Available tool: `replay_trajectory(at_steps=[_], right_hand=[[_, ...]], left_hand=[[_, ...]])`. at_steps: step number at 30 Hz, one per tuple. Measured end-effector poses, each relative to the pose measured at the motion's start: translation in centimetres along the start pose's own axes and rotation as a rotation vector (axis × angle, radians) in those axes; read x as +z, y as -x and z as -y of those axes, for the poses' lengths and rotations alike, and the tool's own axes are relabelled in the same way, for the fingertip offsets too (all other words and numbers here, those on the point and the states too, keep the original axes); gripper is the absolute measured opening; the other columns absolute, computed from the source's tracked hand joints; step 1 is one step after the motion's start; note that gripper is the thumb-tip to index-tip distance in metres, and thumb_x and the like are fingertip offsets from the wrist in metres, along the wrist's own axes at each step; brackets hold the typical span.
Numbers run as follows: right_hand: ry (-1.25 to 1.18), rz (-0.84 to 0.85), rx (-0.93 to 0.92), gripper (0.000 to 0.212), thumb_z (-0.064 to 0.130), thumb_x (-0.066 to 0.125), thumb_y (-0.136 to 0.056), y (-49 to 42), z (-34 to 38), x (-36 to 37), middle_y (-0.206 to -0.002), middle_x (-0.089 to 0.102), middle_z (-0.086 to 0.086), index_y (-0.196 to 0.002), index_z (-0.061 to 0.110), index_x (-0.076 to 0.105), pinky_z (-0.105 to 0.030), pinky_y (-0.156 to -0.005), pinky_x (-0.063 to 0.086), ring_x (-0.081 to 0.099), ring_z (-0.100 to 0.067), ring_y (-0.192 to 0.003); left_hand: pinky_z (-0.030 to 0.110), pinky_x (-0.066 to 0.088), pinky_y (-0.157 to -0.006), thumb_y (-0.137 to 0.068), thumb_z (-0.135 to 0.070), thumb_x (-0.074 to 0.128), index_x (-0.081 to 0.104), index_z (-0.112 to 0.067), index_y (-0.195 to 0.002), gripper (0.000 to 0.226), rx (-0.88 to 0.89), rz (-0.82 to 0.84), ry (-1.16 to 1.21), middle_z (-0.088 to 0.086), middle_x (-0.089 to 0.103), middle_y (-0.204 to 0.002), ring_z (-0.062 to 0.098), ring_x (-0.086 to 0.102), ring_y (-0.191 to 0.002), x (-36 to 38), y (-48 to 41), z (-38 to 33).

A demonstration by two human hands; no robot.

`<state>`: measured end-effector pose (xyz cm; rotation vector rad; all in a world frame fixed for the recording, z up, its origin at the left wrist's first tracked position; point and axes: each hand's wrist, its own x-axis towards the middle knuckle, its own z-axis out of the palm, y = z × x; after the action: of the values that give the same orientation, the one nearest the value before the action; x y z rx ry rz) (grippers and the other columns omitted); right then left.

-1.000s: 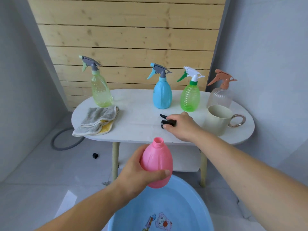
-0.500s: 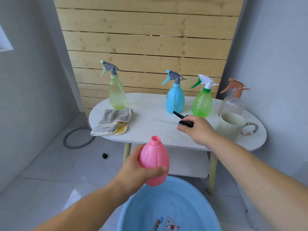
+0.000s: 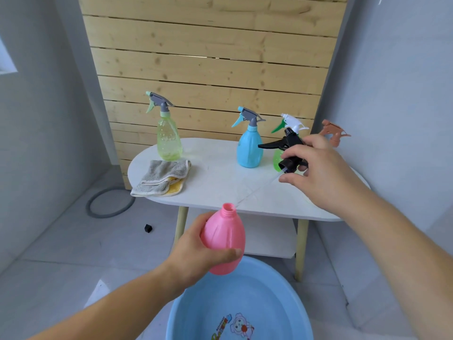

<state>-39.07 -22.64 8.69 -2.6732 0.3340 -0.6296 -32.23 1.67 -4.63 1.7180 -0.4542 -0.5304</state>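
Two hands, both busy. My left hand (image 3: 196, 249) grips the pink bottle (image 3: 224, 239) round its belly, thumb across the front and the other fingers behind it. The bottle is nearly upright with its mouth uncapped, held in the air over the far rim of the basin (image 3: 289, 288) and just in front of the table (image 3: 220, 187) edge.

My right hand (image 3: 318, 173) pinches the black sprayer (image 3: 286, 146) at its collar, thumb below and fingertips curled round the top. The trigger sticks out to my left. The sprayer hangs above the table, right in front of the green bottle (image 3: 277, 159), which it partly hides. A thin clear tube (image 3: 257, 188) slants from the collar down towards me and ends at the pink bottle's mouth. I cannot tell whether its tip is inside or only at the rim.

On the table behind stand a yellow bottle (image 3: 169, 138) to the left and a blue bottle (image 3: 249, 148) just beside the green one. Only the head of a brown sprayer (image 3: 334, 133) shows past my knuckles. A folded cloth (image 3: 161, 179) lies in front of the yellow bottle. A grey hose (image 3: 107, 204) is coiled on the floor to the left.
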Motion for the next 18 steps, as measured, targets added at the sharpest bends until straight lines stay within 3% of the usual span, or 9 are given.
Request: replay_trajectory(at_steps=[4, 7, 9, 14, 18], right_hand=[[0.015, -0.017, -0.079, 0.039, 0.024, 0.083, -0.077, 1.0, 0.8, 0.2, -0.139, 0.035, 0.001, -0.113, 0.025, 0.066, -0.04, -0.095, 0.049, 0.056, -0.021, -0.099], [-0.04, 0.064, -0.161, 0.043, 0.022, 0.084, -0.076, 1.7, 1.8, 0.6, -0.127, 0.034, 0.008, -0.115, 0.025, 0.066, -0.013, -0.086, 0.043, 0.053, -0.002, -0.083], [-0.121, 0.149, -0.185, 0.043, 0.021, 0.083, -0.077, 2.0, 2.4, 1.1, -0.12, 0.036, 0.009, -0.116, 0.028, 0.066, -0.002, -0.08, 0.038, 0.053, 0.007, -0.082], [-0.232, 0.254, -0.243, 0.036, 0.025, 0.075, -0.085, 2.8, 2.8, 3.0, -0.117, 0.045, 0.013, -0.118, 0.032, 0.066, -0.012, -0.092, 0.042, 0.053, 0.002, -0.1], [-0.361, 0.261, -0.232, 0.028, 0.009, 0.065, -0.09, 3.2, 2.8, 3.7, -0.115, 0.049, 0.012, -0.109, 0.03, 0.068, -0.02, -0.098, 0.046, 0.057, -0.005, -0.105]], left_hand=[[0.036, 0.064, -0.081, -0.043, -0.045, 0.095, 0.058, -0.049, -0.118, 0.083, 0.003, 0.024, -0.021, -0.011, 0.069, -0.11, 0.015, 0.07, -0.101, 0.7, 0.0, 0.2], [0.034, 0.064, -0.081, -0.044, -0.045, 0.095, 0.059, -0.053, -0.115, 0.081, 0.008, 0.039, -0.022, -0.016, 0.069, -0.107, 0.012, 0.07, -0.1, 1.3, -0.1, 0.1], [0.034, 0.064, -0.082, -0.046, -0.042, 0.096, 0.059, -0.052, -0.116, 0.08, 0.009, 0.048, -0.022, -0.017, 0.07, -0.108, 0.01, 0.07, -0.099, 1.7, -0.1, 0.0], [0.036, 0.063, -0.086, -0.048, -0.041, 0.096, 0.059, -0.05, -0.119, 0.08, 0.016, 0.056, -0.016, -0.014, 0.071, -0.109, 0.01, 0.07, -0.101, 2.5, -0.1, -0.4], [0.036, 0.063, -0.087, -0.048, -0.041, 0.096, 0.059, -0.047, -0.121, 0.082, 0.017, 0.056, -0.003, -0.011, 0.071, -0.112, 0.012, 0.07, -0.102, 2.6, -0.3, -0.6]])
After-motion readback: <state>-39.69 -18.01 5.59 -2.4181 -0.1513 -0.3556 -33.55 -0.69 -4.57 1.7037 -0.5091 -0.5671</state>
